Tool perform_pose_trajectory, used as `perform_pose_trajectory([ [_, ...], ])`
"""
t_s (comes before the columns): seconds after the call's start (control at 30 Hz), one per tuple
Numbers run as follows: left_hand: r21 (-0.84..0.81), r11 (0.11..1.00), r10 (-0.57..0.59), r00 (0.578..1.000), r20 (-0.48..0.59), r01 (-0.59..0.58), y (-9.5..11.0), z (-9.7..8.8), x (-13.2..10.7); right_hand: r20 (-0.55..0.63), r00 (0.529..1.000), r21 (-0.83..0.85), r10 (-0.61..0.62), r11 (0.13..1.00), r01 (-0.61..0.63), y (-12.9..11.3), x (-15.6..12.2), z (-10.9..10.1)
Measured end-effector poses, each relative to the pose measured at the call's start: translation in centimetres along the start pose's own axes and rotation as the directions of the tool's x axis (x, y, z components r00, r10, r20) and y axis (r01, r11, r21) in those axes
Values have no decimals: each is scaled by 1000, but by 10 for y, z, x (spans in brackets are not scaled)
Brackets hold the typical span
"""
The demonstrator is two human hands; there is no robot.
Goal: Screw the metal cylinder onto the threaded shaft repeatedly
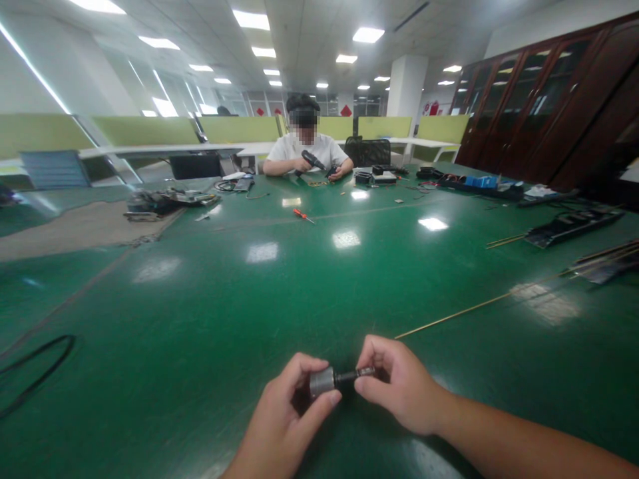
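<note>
I hold one small assembly just above or on the green surface (pixel 224 299), close in front of me; I cannot tell whether it rests there. My left hand (pixel 284 412) is curled around the grey metal cylinder (pixel 321 381), thumb on the near side and fingers over the far side, with only the cylinder's width between them. My right hand (pixel 404 386) is pinched nearly closed, thumb against fingertips, on the small end piece (pixel 367 370) at the tip of the black shaft (pixel 344 379), which joins the two. The cylinder looks smooth and round, so it could turn or slip in my left hand if I twist hard with the right. Pulling or pressing off-line might bend or jam the shaft. If the end piece comes free suddenly, my pinch covers most of it, yet it could drop and roll. A right elbow swung outward could knock the thin brass rod (pixel 459 313).
</note>
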State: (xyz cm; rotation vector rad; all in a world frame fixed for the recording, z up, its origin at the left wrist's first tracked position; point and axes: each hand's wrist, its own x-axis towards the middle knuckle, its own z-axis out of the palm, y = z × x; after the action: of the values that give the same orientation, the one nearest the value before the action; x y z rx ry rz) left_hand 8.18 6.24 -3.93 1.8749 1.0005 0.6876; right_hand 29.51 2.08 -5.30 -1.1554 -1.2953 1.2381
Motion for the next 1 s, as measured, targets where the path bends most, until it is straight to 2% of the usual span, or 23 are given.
perform_pose_trajectory([
  [0.67,9,1000,-9,1000,-19,10,-2,-2,1,-17,1000,12,22,1000,-22,-1,1,0],
  [1.0,-11,1000,-2,1000,-30,2,-4,-2,0,-18,1000,4,-8,1000,8,0,0,-2],
])
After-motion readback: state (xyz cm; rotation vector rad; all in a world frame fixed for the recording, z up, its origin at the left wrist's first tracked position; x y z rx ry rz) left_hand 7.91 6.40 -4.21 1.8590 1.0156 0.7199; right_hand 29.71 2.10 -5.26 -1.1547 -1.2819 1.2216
